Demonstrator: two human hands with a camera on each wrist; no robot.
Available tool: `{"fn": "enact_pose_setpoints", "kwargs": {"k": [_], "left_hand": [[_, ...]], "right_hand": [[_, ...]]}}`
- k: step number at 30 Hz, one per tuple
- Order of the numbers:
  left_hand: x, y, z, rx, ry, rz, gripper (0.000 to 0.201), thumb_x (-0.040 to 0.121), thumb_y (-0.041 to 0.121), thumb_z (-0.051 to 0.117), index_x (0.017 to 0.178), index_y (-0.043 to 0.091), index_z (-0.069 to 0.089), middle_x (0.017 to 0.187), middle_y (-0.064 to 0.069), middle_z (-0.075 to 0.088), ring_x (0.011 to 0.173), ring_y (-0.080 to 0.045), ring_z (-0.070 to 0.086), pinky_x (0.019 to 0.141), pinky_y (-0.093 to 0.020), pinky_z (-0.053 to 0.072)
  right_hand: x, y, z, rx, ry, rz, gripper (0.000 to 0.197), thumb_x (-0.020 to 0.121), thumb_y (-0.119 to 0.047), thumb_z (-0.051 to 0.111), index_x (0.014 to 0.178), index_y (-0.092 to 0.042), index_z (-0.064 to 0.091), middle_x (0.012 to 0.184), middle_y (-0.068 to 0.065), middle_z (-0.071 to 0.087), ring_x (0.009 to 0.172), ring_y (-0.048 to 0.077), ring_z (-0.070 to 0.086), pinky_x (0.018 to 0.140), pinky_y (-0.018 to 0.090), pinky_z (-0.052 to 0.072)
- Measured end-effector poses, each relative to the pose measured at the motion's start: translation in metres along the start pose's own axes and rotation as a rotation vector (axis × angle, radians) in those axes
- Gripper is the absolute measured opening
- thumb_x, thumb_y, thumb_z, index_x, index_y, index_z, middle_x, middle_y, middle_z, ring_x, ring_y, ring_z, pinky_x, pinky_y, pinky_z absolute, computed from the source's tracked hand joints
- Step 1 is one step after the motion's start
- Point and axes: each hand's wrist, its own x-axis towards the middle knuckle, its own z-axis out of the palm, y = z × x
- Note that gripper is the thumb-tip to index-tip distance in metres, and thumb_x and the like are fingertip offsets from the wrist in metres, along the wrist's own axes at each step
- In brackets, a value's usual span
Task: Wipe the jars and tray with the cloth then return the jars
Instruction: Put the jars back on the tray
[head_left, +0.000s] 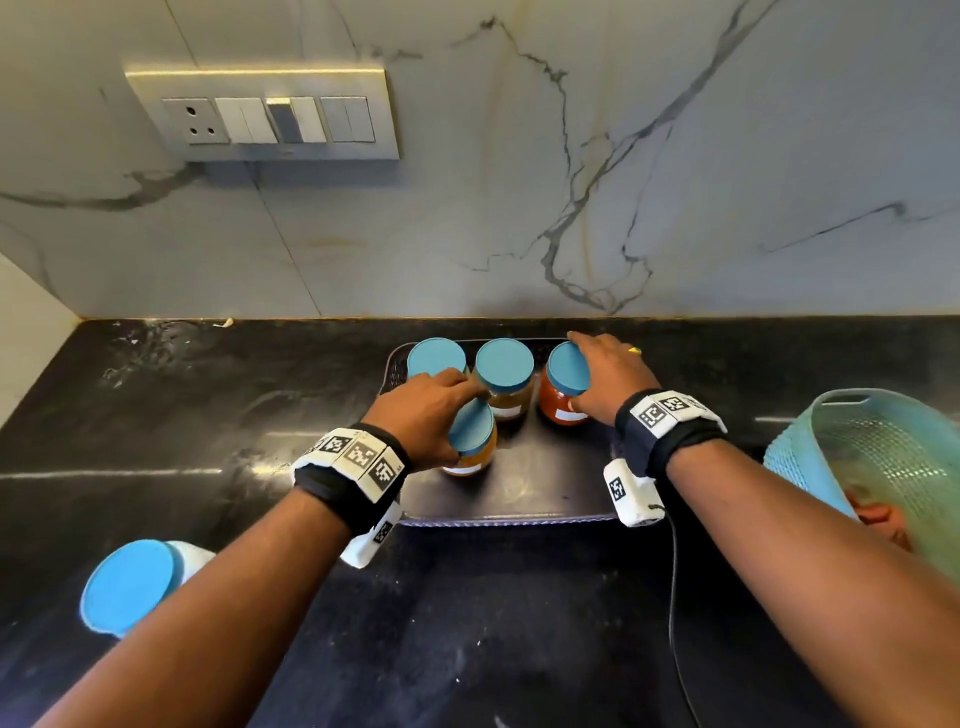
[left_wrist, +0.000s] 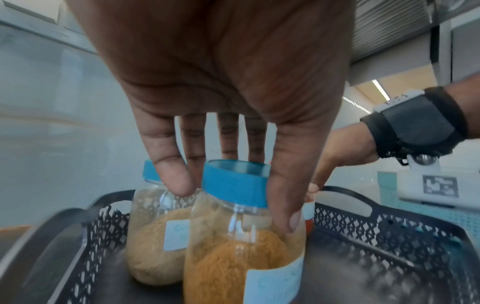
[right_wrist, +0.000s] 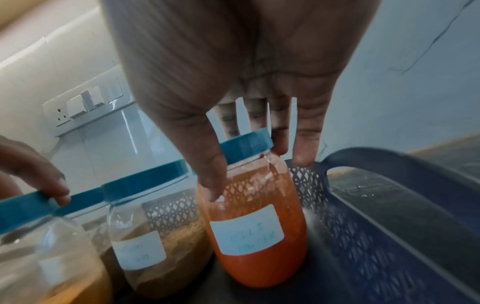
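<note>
Blue-lidded jars (head_left: 504, 376): five, one tray (head_left: 519, 499).

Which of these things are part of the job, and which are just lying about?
Part of the job:
tray
orange jar, in left hand
red jar, in right hand
two back jars

Lying about:
jar off the tray
green basket
wall switches

veined marble wall (head_left: 519, 182), switch panel (head_left: 265, 111), black counter (head_left: 156, 415)

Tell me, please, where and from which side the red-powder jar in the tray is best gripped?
Grip the red-powder jar at its blue lid and neck, from above. It stands upright with the tray wall behind and another jar beside it, so only the top is free.
</note>
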Motion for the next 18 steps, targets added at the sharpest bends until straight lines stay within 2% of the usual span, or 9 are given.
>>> {"fn": "enact_pose_setpoints", "kwargs": {"k": [4, 8, 13, 15, 18], "left_hand": [[0.001, 0.006, 0.004, 0.024, 0.024, 0.0, 0.077, 0.08, 0.033, 0.08, 0.148, 0.031, 0.045, 0.146, -0.001, 0.044, 0.122, -0.03, 0.057, 0.093, -0.048, 0.057], [0.001, 0.009, 0.004, 0.058, 0.025, -0.021, 0.081, 0.082, 0.034, 0.079, 0.152, 0.032, 0.039, 0.149, -0.002, 0.041, 0.126, -0.03, 0.054, 0.093, -0.047, 0.058], [-0.005, 0.007, 0.004, 0.087, 0.041, -0.014, 0.092, 0.083, 0.036, 0.081, 0.157, 0.033, 0.027, 0.153, -0.003, 0.041, 0.13, -0.032, 0.052, 0.096, -0.049, 0.057], [-0.012, 0.005, 0.003, 0.061, 0.058, -0.008, 0.088, 0.085, 0.04, 0.078, 0.157, 0.034, 0.028, 0.154, -0.002, 0.041, 0.131, -0.03, 0.052, 0.096, -0.049, 0.056], [-0.031, 0.0, -0.002, 0.01, 0.137, -0.042, 0.073, 0.094, 0.041, 0.068, 0.156, 0.033, 0.032, 0.157, -0.001, 0.039, 0.134, -0.027, 0.05, 0.1, -0.046, 0.054]], "right_hand": [[-0.004, 0.004, -0.001, 0.014, 0.004, -0.018, 0.095, 0.08, -0.032, 0.08, 0.157, -0.022, 0.027, 0.153, 0.012, 0.037, 0.138, 0.034, 0.042, 0.114, 0.045, 0.039], [-0.01, -0.002, -0.005, 0.018, 0.029, -0.056, 0.088, 0.084, -0.03, 0.076, 0.158, -0.022, 0.027, 0.16, 0.01, 0.029, 0.145, 0.033, 0.035, 0.117, 0.046, 0.036], [-0.02, -0.02, -0.013, -0.058, 0.158, -0.104, 0.072, 0.088, -0.036, 0.07, 0.151, -0.019, 0.039, 0.153, 0.008, 0.04, 0.141, 0.032, 0.038, 0.109, 0.049, 0.044], [-0.026, -0.03, -0.014, -0.03, 0.169, -0.128, 0.067, 0.09, -0.035, 0.069, 0.148, -0.018, 0.043, 0.153, 0.01, 0.041, 0.142, 0.032, 0.038, 0.111, 0.048, 0.042], [-0.037, -0.051, -0.012, -0.011, 0.179, -0.202, 0.061, 0.09, -0.031, 0.068, 0.146, -0.018, 0.048, 0.153, 0.01, 0.042, 0.142, 0.03, 0.037, 0.114, 0.044, 0.037]]}}
